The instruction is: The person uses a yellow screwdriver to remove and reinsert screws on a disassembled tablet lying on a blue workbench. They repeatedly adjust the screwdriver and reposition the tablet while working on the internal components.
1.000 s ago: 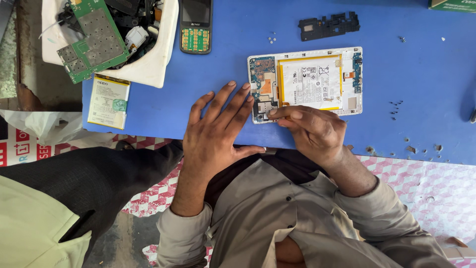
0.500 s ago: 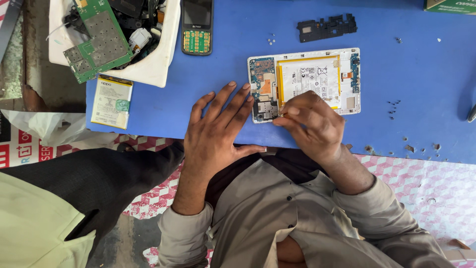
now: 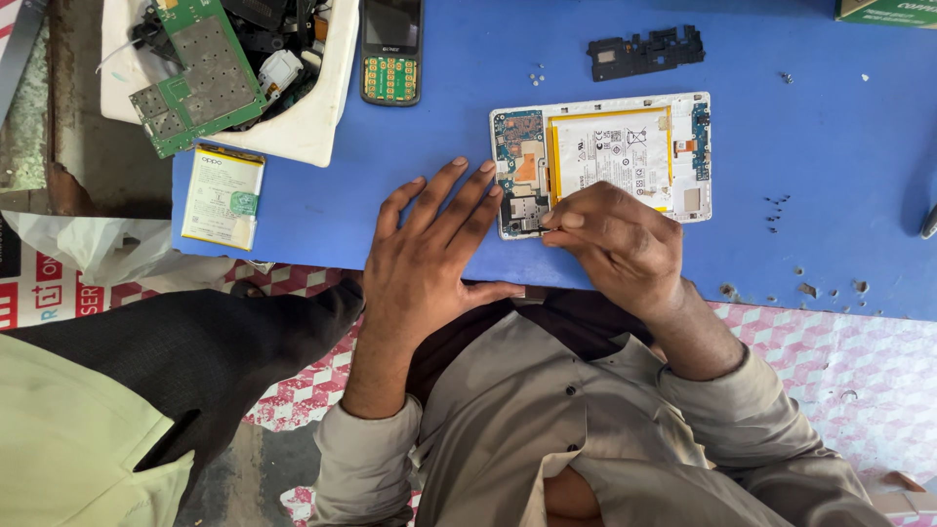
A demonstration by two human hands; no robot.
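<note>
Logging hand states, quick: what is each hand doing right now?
Left hand: open, flat on the blue table, fingertips at the opened tablet.
Right hand: fingers pinched at the tablet's edge; what they hold cannot be told.

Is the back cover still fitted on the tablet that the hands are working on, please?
No, the tablet lies opened on the blue table, with its battery and circuit board exposed.
</note>
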